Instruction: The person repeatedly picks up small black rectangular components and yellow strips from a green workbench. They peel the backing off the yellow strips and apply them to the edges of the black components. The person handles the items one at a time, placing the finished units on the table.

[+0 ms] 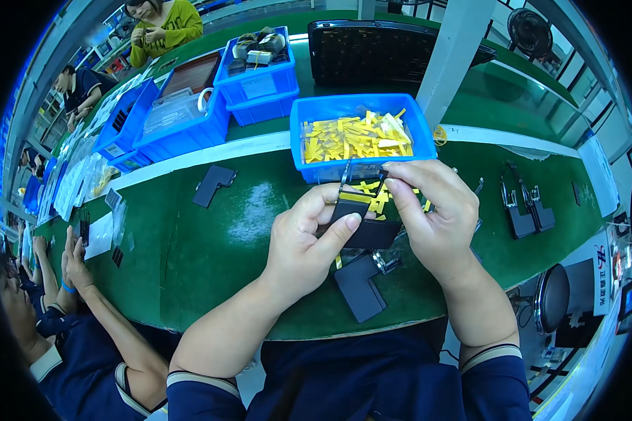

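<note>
My left hand (305, 228) grips a flat black part (365, 235) that looks like a battery pack, its thumb pressed on the face. A yellow strip (356, 198) lies across the part's upper edge. Thin dark leads rise from that edge. With thumb and forefinger closed, my right hand (435, 210) pinches a thin black piece (382, 184) at the part's upper right; whether it is joined to the part I cannot tell. Below my hands, a similar black L-shaped pack (360, 286) with a metal connector lies on the green table. Loose yellow strips (373, 205) are scattered behind my fingers.
Beyond my hands stands a blue bin (423, 133) of yellow strips. More black packs lie at left (214, 185) and right (530, 214). Blue crates (261, 88) and a metal post (456, 59) stand farther back. A co-worker's hands (77, 263) are at the left.
</note>
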### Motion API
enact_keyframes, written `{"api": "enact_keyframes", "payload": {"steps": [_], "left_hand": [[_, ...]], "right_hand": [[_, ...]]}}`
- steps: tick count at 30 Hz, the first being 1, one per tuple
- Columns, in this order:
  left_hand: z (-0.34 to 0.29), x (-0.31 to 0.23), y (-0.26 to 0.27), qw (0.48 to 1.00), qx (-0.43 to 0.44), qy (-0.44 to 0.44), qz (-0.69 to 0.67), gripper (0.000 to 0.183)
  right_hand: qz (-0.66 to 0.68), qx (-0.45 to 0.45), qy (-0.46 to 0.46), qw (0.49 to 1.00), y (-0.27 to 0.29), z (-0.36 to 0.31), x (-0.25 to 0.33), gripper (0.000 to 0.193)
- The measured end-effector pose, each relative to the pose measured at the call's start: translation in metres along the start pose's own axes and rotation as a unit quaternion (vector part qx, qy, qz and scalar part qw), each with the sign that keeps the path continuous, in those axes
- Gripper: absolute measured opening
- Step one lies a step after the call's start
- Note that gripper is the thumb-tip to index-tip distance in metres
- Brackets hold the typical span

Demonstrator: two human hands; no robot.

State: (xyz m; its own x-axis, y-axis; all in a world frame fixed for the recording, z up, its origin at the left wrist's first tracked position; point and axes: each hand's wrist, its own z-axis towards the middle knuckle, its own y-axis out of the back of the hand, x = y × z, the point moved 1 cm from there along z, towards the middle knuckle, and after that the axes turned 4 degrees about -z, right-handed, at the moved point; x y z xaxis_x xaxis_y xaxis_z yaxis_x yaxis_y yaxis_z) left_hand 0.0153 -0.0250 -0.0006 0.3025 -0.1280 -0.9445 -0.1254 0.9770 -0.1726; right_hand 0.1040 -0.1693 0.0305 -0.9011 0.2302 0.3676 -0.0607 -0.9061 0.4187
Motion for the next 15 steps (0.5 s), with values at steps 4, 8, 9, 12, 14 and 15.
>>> {"api": "enact_keyframes", "payload": {"steps": [4, 8, 9, 12, 14, 15], "left_hand": [[0.0008, 0.0011, 0.0005, 1.000, 0.001, 0.005, 0.000, 0.024], [-0.0003, 0.0034, 0.0019, 0.999, 0.000, 0.000, 0.040, 0.024], [-0.0002, 0.0035, 0.0020, 0.999, -0.002, -0.001, 0.038, 0.024], [0.0003, 0.0027, 0.0015, 1.000, -0.008, -0.001, 0.028, 0.025], [0.0007, 0.0014, 0.0008, 1.000, -0.014, 0.001, 0.016, 0.025], [0.0008, 0.0014, 0.0014, 1.000, -0.012, 0.000, 0.022, 0.025]], "right_hand": [[-0.002, -0.001, 0.010, 1.000, 0.0004, 0.0000, -0.0009, 0.018], [0.023, 0.019, -0.037, 0.999, -0.0002, -0.0012, -0.0039, 0.016], [0.045, 0.026, -0.056, 0.997, -0.0011, -0.0021, -0.0053, 0.014], [0.092, 0.048, -0.099, 0.990, -0.0028, -0.0037, -0.0070, 0.011], [0.099, 0.066, -0.107, 0.987, -0.0020, -0.0025, -0.0047, 0.010], [0.104, 0.070, -0.115, 0.985, -0.0021, -0.0028, -0.0048, 0.010]]}}
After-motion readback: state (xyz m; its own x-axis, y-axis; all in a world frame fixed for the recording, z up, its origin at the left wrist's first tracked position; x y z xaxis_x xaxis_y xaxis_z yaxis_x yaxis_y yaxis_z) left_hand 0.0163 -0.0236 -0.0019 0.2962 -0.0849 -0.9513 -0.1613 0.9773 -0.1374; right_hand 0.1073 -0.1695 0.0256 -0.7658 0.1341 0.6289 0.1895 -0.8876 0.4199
